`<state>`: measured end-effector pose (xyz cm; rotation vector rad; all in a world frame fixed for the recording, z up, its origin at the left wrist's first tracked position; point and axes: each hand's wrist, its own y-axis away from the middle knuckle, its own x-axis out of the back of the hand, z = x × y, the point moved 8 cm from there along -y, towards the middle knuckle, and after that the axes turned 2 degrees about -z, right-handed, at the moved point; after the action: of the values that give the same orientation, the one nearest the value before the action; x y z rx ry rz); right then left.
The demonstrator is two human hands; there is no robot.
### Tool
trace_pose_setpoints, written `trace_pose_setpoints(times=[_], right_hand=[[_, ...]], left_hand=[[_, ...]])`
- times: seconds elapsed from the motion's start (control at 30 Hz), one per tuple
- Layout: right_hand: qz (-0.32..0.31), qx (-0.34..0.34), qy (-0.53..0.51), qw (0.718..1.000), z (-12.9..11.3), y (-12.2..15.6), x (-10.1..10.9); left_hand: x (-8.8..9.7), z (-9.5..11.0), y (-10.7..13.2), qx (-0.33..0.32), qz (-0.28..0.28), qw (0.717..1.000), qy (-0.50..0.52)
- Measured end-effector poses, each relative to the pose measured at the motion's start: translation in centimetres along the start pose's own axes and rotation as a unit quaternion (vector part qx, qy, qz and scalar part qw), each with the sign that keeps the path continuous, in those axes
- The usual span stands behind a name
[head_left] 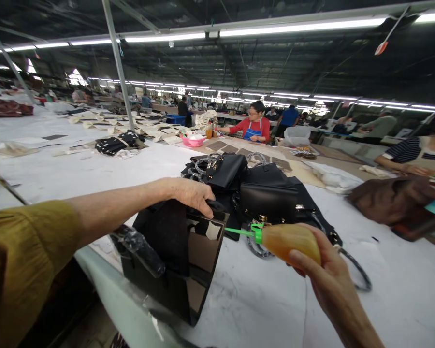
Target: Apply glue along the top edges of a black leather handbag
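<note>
My left hand (195, 194) grips the upper edge of a black handbag (155, 285) that lies tilted at the near table edge, its inside facing right. A plastic-wrapped handle (141, 251) hangs on its near side. In my right hand (324, 268) is a squeeze bottle (290, 241) of amber liquid, held sideways with fingers wrapped round it. Its thin green nozzle points left, and the tip is at the bag's open edge; whether it touches I cannot tell. Beyond my hands, several finished-looking black handbags (268, 200) with metal clasps lie piled together.
The white table (246, 299) runs far back. A brown bag (391, 205) lies at the right, near a person in a striped sleeve. A pink basket (193, 140) and bottles stand beside a person in red. Dotted black pieces (118, 143) lie near a metal pole (118, 67).
</note>
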<state>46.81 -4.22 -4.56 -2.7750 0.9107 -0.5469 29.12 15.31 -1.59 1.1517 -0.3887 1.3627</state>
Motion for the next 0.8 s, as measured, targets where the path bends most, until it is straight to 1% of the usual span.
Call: trace_pose_setpoints(times=[0.07, 0.13, 0.27, 0.4, 0.5, 0.8], right_hand=[[-0.015, -0.024, -0.012, 1.000, 0.8, -0.2, -0.4], [-0.021, -0.026, -0.010, 0.999, 1.1, -0.2, -0.8], [-0.043, -0.019, -0.001, 0.999, 1.7, -0.3, -1.8], [-0.063, -0.005, 0.030, 0.998, 2.6, -0.5, -2.4], [-0.068, 0.001, 0.045, 0.997, 3.0, -0.7, -2.7], [-0.072, 0.009, 0.025, 0.997, 3.6, -1.3, -3.3]], left_hand=[[-1.4, -0.6, -0.9, -0.017, 0.025, 0.999, -0.025], [-2.5, -1.4, -1.7, -0.010, 0.052, 0.997, -0.057], [-3.6, -2.5, -2.4, 0.004, 0.097, 0.991, -0.094], [-3.8, -3.1, -2.4, 0.016, 0.114, 0.989, -0.092], [-3.8, -3.2, -2.2, 0.016, 0.124, 0.988, -0.094], [-4.2, -2.8, -1.6, 0.032, 0.140, 0.984, -0.103]])
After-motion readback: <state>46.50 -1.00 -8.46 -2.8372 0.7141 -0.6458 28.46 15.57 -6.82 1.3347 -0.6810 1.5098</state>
